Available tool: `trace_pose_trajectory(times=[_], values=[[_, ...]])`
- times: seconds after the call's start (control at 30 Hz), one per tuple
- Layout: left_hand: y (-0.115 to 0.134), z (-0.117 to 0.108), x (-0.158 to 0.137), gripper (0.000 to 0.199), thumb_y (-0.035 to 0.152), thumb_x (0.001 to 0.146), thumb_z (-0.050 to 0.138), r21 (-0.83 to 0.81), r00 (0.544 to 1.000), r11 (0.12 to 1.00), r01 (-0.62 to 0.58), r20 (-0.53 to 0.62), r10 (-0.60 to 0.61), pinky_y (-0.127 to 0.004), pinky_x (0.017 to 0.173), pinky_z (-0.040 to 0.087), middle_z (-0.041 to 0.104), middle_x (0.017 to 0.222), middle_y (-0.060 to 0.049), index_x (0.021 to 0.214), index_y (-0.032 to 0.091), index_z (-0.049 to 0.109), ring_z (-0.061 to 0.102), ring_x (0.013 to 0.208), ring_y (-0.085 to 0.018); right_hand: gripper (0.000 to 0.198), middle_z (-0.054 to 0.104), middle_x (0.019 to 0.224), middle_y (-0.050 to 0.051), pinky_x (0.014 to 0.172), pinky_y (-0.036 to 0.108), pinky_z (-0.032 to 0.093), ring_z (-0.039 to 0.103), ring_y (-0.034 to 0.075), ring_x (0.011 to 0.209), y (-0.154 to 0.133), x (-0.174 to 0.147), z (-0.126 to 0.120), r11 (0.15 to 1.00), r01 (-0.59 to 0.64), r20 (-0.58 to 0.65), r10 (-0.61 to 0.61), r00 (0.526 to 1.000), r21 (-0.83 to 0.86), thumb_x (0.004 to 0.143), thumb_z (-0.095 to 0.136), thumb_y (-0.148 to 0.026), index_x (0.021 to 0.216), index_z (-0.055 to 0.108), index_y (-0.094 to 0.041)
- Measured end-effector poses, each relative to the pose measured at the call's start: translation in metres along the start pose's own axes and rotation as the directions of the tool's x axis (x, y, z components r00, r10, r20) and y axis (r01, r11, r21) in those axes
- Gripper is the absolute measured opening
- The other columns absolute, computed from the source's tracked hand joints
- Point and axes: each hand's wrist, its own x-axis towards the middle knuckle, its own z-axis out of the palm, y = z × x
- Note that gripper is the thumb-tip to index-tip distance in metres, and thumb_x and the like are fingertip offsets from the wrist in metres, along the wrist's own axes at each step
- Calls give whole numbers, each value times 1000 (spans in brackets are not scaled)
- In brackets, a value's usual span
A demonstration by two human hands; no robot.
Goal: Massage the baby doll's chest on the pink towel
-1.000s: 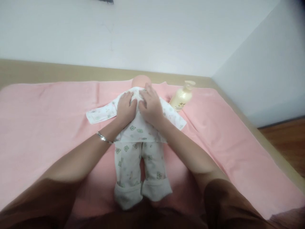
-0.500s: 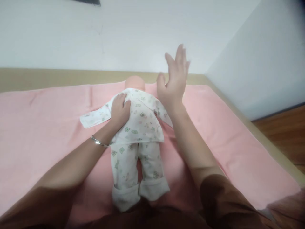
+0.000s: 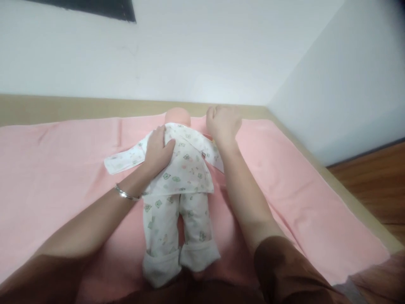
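Note:
A baby doll [image 3: 190,169] lies on its back on a pink cloth, in a white top and trousers printed with small green figures. Its bare round head [image 3: 177,116] points away from me. My left hand [image 3: 158,150] rests flat on the doll's upper chest and shoulder, thumb apart from the fingers, with a silver bangle at the wrist. Above the doll's sleeve on the right, my right hand [image 3: 224,123] is curled into a fist, apart from the doll's body. Nothing shows in that fist.
The pink cloth [image 3: 57,185] covers a bed-like surface with a tan edge [image 3: 47,109] showing at the back and right. A white wall [image 3: 177,55] rises behind it, with a dark panel [image 3: 104,8] at top left. Brown wood floor [image 3: 373,181] lies to the right.
My right hand has gone from raised with spread fingers to a lower, closed fist. My left hand stays on the doll's chest. The view has tilted slightly upward.

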Motion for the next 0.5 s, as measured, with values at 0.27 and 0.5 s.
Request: trace_pose_trajectory(times=[0.27, 0.5], values=[[69, 13, 15, 52, 45, 93, 40, -704, 967, 699, 130, 245, 68, -43, 124, 35, 60, 145, -8, 130, 18, 64, 48, 143, -26, 45, 71, 97, 18, 84, 39, 49, 67, 30, 98, -5, 3, -13, 972, -157, 108, 177, 978, -173, 99, 29, -25, 99, 71, -10], [128, 48, 51, 73, 58, 98, 22, -809, 815, 245, 534, 570, 104, -46, 113, 46, 61, 139, -17, 146, 9, 45, 46, 143, -32, 42, 72, 101, 17, 83, 38, 49, 68, 29, 98, 20, 0, -23, 961, -168, 100, 194, 976, -220, 99, 33, -26, 100, 72, -11]])
